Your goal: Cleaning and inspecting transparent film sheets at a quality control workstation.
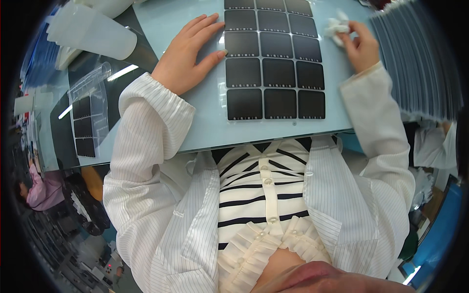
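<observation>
The landmark is the clear sheet of dark rectangles [279,73], lying flat on the pale tabletop [205,134], its far end cut off by the picture's upper edge. Right of the sheet stands a tall, tightly packed stack of thin sheets [415,63], which walls off that side. Left of it and farther out, a translucent plastic container [93,34] lies tilted over, and nearer than that a clear plastic piece [90,112] with three dark rectangles lies on a black area. Well left of the sheet and past the table are a black bag [85,205] and a person in pink [46,189]. The left hand [188,56] is spread with its palm down, thumb and fingertips at the sheet's left border. The right hand [362,46], between the sheet and the stack, pinches a crumpled white wad [337,27] just beside the sheet's right border. The table's near edge runs just below the sheet, leaving a narrow band of tabletop there; more room shows to the sheet's lower left, below the left hand, and along its right side.
</observation>
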